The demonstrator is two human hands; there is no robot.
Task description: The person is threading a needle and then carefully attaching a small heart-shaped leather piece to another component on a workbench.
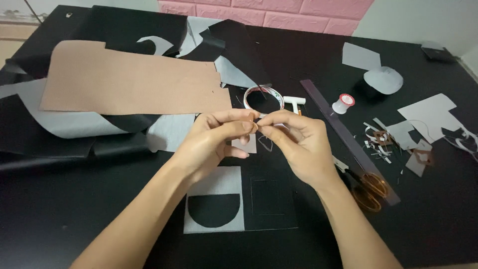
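While both hands meet above the middle of the black worktop, the left hand and right hand pinch a thin strip end between thumb and fingertips, just near of the white roll of narrow tape.

Each grip is clenched lightly on the strip, which looks nearly weightless, limp and probably sticky, so it likely curls and clings; holding it at its very ends seems best. Below the wrists lies a grey felt square with a black half-round piece. Orange-handled scissors and a long dark ruler lie right; a tan sheet lies far left.
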